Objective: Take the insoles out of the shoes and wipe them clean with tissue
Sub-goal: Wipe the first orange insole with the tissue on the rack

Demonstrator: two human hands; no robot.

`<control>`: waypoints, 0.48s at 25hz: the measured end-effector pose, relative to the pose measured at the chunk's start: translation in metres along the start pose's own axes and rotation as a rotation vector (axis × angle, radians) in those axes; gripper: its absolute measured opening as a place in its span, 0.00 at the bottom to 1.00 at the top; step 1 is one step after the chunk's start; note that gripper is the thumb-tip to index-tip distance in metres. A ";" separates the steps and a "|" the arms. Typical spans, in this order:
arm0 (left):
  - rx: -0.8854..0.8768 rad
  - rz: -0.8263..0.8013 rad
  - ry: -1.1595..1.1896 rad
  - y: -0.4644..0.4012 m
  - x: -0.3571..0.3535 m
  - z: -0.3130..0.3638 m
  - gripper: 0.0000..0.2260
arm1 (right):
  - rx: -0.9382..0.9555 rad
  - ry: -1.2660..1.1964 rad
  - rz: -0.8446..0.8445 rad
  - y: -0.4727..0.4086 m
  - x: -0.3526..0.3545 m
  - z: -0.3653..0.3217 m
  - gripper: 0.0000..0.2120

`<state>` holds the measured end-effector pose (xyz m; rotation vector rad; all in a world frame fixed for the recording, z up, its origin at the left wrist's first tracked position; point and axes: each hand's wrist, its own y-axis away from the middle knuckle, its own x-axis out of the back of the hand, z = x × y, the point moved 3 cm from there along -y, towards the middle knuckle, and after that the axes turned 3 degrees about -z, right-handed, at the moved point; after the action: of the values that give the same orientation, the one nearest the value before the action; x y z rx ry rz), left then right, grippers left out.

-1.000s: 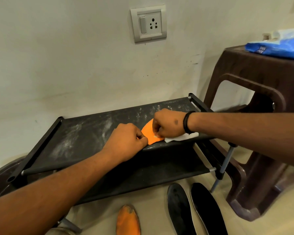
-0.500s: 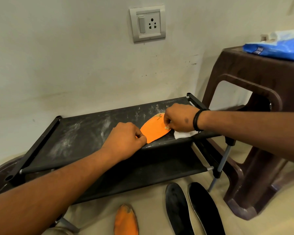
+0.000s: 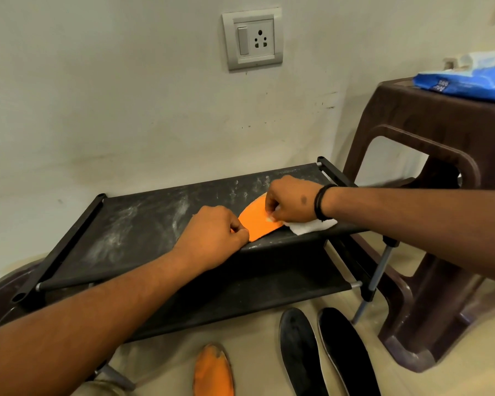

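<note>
An orange insole (image 3: 259,221) lies flat on the top tier of the black shoe rack (image 3: 143,224), toward the rack's right front edge. The left hand (image 3: 212,232) is curled over the insole's near end, pinning it to the dusty fabric. The right hand (image 3: 290,201) is bunched on the insole's far end, fingers curled around a white tissue (image 3: 312,225) that sticks out from under the wrist and rests on the rack's front rail. A black band (image 3: 322,201) circles that wrist. On the floor in front of the rack lie a second orange insole (image 3: 213,370) and, to its right, two black insoles (image 3: 326,352) side by side. Right of the rack stands a brown plastic stool (image 3: 429,144) with a blue tissue pack (image 3: 469,80) on top. Above the rack, a switch socket (image 3: 252,38) sits in the wall.
</note>
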<state>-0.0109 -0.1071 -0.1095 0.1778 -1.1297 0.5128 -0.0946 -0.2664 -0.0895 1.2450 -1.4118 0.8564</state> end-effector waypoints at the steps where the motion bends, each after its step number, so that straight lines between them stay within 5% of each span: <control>1: 0.002 -0.002 0.004 0.000 -0.001 0.000 0.09 | -0.020 0.052 0.027 -0.002 0.001 0.001 0.05; 12: -0.007 -0.013 -0.013 -0.001 -0.002 -0.002 0.10 | -0.001 -0.028 0.024 -0.023 -0.003 -0.010 0.04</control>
<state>-0.0089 -0.1081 -0.1122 0.1826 -1.1420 0.4972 -0.0701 -0.2613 -0.0927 1.2456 -1.4523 0.8573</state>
